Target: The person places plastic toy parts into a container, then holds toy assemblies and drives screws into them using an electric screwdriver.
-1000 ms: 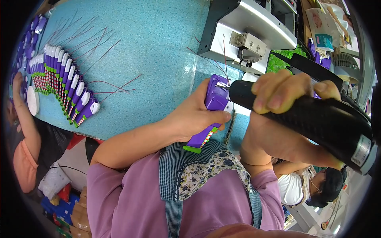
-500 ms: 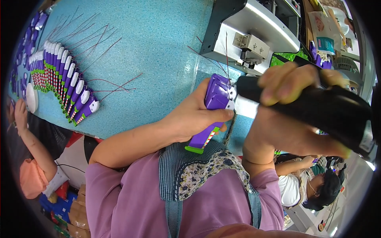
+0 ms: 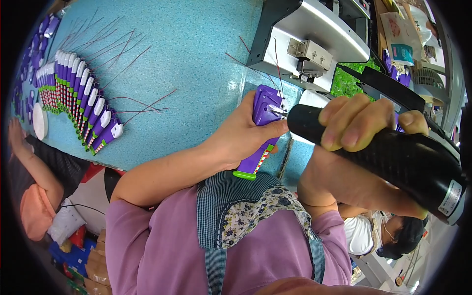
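My left hand (image 3: 241, 132) is closed around a purple plastic housing (image 3: 266, 105) with a green end and a red-and-white striped strip. Thin dark and red wires stick out of its upper end. In my right hand (image 3: 366, 147) is a black electric screwdriver (image 3: 418, 162), held almost level with its nose pointing left. Its metal bit (image 3: 279, 112) meets the housing's side near my left thumb; the exact contact point is too small to make out. At the left of the blue table, a curved row of similar purple-and-white housings (image 3: 88, 101) lies with wires trailing.
A grey metal machine (image 3: 314, 39) stands at the far right, beside green small parts (image 3: 350, 81). A black device with a cable (image 3: 393, 91) is behind my right hand. A white round lid (image 3: 39, 120) lies left. Co-workers sit at the left (image 3: 39, 182) and right (image 3: 361, 236).
The screwdriver has come down slightly and its bit now shows at the housing. My left hand has tilted the housing a little. The co-worker's arm at the left has shifted.
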Motion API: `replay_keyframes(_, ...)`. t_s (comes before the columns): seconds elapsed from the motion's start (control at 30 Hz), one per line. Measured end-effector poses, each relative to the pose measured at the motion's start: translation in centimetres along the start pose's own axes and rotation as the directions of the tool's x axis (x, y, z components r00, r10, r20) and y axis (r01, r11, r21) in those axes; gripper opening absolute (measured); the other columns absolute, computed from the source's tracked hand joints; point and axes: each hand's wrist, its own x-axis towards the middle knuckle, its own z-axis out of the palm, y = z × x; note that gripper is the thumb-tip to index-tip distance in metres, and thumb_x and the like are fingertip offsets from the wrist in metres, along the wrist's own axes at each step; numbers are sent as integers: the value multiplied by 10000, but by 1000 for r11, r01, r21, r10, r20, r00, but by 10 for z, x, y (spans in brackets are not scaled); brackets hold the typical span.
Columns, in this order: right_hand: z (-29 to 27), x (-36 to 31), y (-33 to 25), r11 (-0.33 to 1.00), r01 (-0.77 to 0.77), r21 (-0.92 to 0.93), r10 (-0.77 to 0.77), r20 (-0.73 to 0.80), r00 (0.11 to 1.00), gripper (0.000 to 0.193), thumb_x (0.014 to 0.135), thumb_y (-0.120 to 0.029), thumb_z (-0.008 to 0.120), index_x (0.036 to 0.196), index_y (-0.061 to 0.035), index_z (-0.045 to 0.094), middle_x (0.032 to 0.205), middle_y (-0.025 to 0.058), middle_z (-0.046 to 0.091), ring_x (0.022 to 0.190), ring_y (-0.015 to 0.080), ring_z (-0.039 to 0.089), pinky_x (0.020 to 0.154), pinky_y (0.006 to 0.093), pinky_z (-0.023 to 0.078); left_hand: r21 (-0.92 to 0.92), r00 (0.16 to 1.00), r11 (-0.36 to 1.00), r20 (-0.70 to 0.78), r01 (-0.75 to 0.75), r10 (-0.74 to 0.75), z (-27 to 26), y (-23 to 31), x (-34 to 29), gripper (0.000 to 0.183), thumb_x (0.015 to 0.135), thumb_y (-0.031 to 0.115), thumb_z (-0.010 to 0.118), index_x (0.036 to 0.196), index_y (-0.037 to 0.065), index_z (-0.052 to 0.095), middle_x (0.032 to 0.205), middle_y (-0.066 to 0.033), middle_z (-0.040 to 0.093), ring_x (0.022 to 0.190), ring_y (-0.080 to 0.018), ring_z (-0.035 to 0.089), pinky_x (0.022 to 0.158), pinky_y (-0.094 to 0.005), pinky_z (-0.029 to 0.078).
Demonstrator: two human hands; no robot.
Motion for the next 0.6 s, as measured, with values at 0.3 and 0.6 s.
replay_keyframes(0.3,6,-6,6,985,-92,-145,90,-20,996,909,706,-853,379,1186,-84,448,692,107,529,492,211,496,565,370,423,-61,1000,998,16,17,-16,0,-4,0,449,816,49,665,1149,36,364,824,-76,567,589,-139,580,473,-275,472)
replay_keyframes(0.6,13,7,-18,1000,26,9,-24,-107,994,774,781,-752,400,1155,-86,524,702,58,505,526,174,479,562,351,405,-73,998,996,-17,57,-58,-11,18,-9,393,807,125,683,1101,41,437,835,-91,576,571,-169,572,477,-305,480)
